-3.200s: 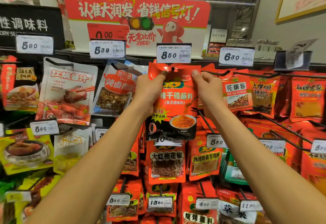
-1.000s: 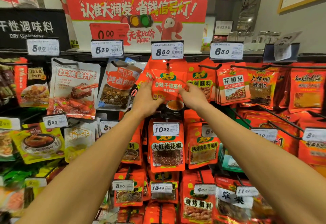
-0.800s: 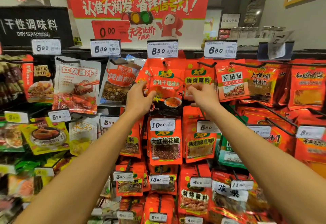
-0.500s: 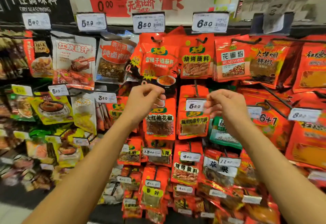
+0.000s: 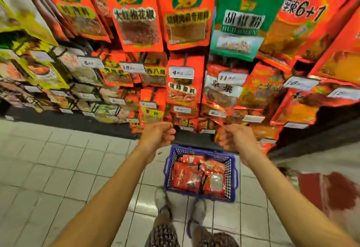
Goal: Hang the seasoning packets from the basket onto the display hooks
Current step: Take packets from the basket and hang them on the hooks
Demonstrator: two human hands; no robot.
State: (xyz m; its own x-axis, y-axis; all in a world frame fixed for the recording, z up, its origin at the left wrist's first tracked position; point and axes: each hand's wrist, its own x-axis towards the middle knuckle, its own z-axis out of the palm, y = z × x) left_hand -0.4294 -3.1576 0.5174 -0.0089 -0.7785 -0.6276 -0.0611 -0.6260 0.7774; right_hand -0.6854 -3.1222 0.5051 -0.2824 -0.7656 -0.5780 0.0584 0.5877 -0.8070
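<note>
Blue plastic basket point(image 5: 232, 178): set on the tiled floor point(image 5: 48, 168) at the foot of the display rack, just ahead of the person's shoes point(image 5: 163, 200). It is taken here as the landmark.

Seasoning packets point(image 5: 196, 176): red, several, heaped inside the basket; touched by neither hand.

Left hand point(image 5: 157, 135): held in the air above and to the left of the basket, well apart from the packets. Fingers are loosely curled; nothing is held.

Right hand point(image 5: 233, 137): held above the basket's far right corner, level with the left hand. Fingers are loosely curled; nothing is seen in them.

Hanging packets point(image 5: 183, 83): red, green and yellow, ranged in rows above and behind the basket, with white price tags point(image 5: 181, 72) set among them. Print is blurred in places.
</note>
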